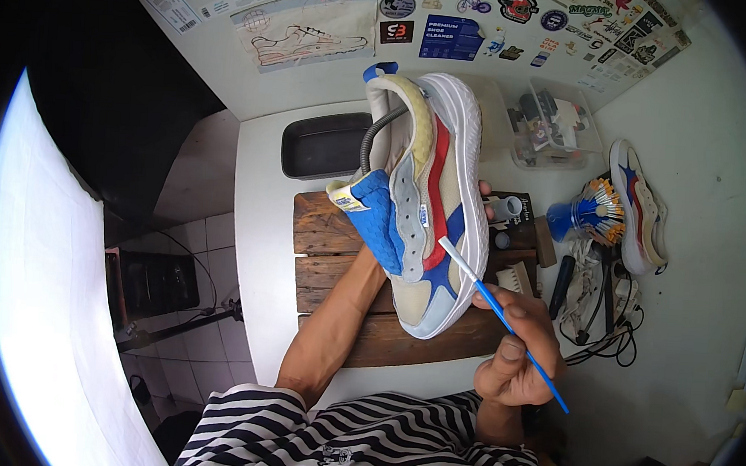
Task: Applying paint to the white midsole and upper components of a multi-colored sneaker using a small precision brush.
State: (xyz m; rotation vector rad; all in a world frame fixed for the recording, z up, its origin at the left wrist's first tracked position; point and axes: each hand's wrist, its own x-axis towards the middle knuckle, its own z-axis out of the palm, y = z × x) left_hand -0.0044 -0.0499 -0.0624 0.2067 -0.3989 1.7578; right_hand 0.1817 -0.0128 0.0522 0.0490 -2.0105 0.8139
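A multicoloured sneaker (409, 210) is tilted up above the wooden board, its toe toward me and its white sole facing right. It has a blue tongue, a red stripe and cream, grey and yellow panels, and a springy grey shoe tree (368, 147) curves out of its opening. My left hand (484, 188) holds it from behind; only fingertips show past the sole. Between the fingers of my right hand (515, 348) is a thin blue paintbrush (512, 327). Its pale bristles meet the side of the shoe, at the red stripe near a blue panel.
Beneath the shoe lies the slatted wooden board (322, 230) on a white table. A black tray (318, 148) sits behind it. To the right are a clear plastic box (549, 150), a blue cup of brushes (570, 221), a matching sneaker (635, 202), small bottles and tangled cables (614, 333).
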